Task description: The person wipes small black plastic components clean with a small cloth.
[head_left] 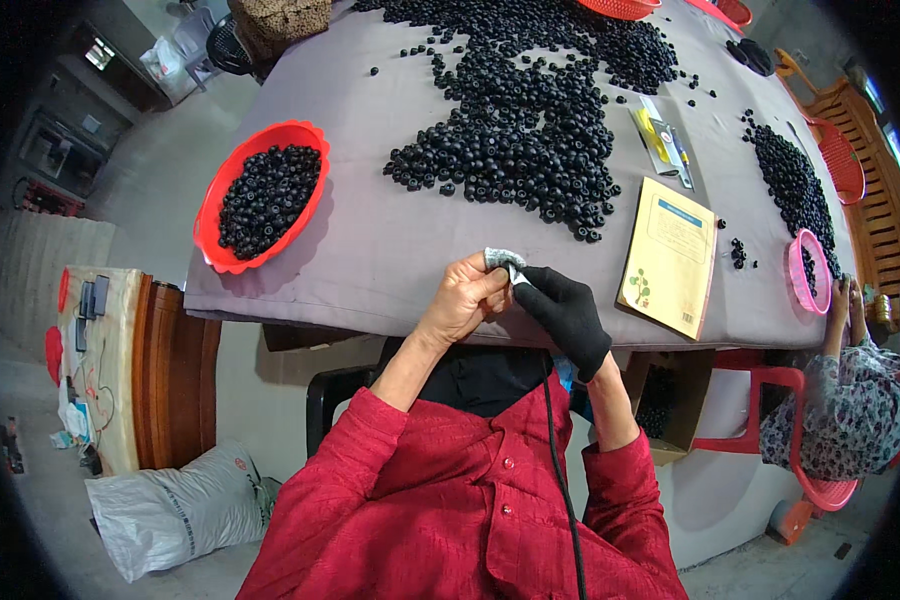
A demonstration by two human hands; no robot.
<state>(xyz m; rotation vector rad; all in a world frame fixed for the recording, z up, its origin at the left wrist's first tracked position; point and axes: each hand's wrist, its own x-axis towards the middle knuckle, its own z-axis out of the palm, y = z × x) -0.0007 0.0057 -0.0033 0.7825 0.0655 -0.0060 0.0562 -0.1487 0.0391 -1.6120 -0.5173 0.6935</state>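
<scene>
Two of your hands meet just past the near edge of the table, with a small grey-white piece of fabric (505, 260) between them. Your bare left hand (460, 303) has its thumb and forefinger clamped on that fabric. Your right hand (570, 315), in a black glove, comes in from the other side with its fingers bent together against the fabric; the tips are too small and dark for you to tell whether they grip it or only touch it.

Beyond your hands, a broad spread of black beads (525, 150) covers the middle of the grey table cover (360, 255). To your left stands a red basket (204, 220) with more beads inside. To your right a yellow booklet (667, 255) lies near the table edge, and just beyond it is a clear packet (658, 140) with something yellow in it. Farther right, a pink basket (798, 270) sits beside a co-worker's hands (846, 300). A white sack (185, 515) lies on the floor at your left.
</scene>
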